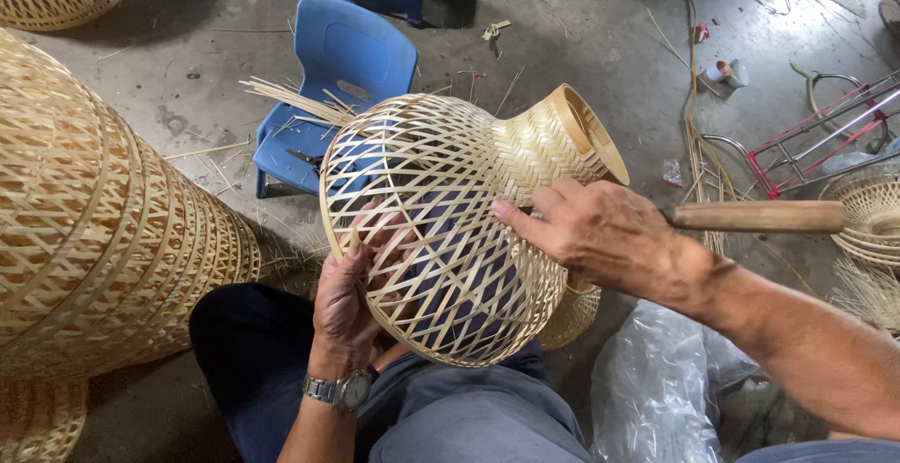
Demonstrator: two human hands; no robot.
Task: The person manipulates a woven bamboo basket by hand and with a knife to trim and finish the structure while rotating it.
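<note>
A woven bamboo lampshade point(450, 201), bell-shaped with a narrow neck pointing up and right, rests tilted on my lap. My left hand point(352, 299), with a wristwatch on the wrist, grips the shade's wide open rim from below, fingers curled inside the lattice. My right hand point(600, 233) presses against the shade's side near the neck and is closed on a tool with a wooden handle point(759, 216) that sticks out to the right. The tool's working end is hidden behind the hand and shade.
A stack of large woven shades point(103, 229) fills the left. A blue plastic chair point(337, 88) with bamboo strips point(295, 99) stands behind the shade. A clear plastic bag point(656, 388) lies at lower right, a woven basket point(872, 210) and metal frame point(825, 135) at far right.
</note>
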